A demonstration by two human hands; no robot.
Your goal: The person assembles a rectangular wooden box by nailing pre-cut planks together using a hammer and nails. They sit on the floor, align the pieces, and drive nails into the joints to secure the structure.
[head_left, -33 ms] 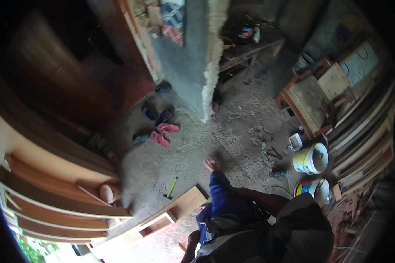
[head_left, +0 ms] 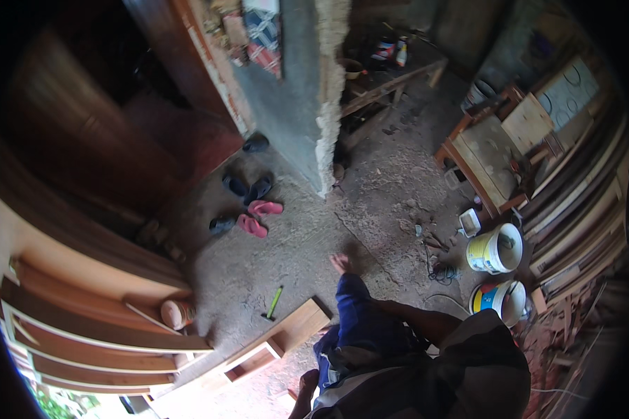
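My left hand (head_left: 308, 381) hangs low beside my blue trousers (head_left: 354, 307). It looks rounded and dark, and its fingers do not show clearly. From the dark sleeve my right forearm (head_left: 419, 320) reaches across to the trouser leg, where the hand itself is hidden. My bare foot (head_left: 340, 262) is on the rough concrete floor. Ahead of the left hand lies a long wooden frame (head_left: 302, 321) with a boxed compartment. Just beyond it a hammer (head_left: 275, 303) with a green handle rests on the floor, apart from both hands.
Pink flip-flops (head_left: 264, 208) and dark footwear (head_left: 261, 188) lie by a wall corner (head_left: 321, 160). To the right stand two buckets (head_left: 495, 250), a wooden chair (head_left: 486, 164) and stacked timber (head_left: 580, 223). Wooden shelving (head_left: 105, 335) and a round container (head_left: 177, 314) are at left.
The view has shifted very slightly. My arms, the hammer and the wooden frame keep their places.
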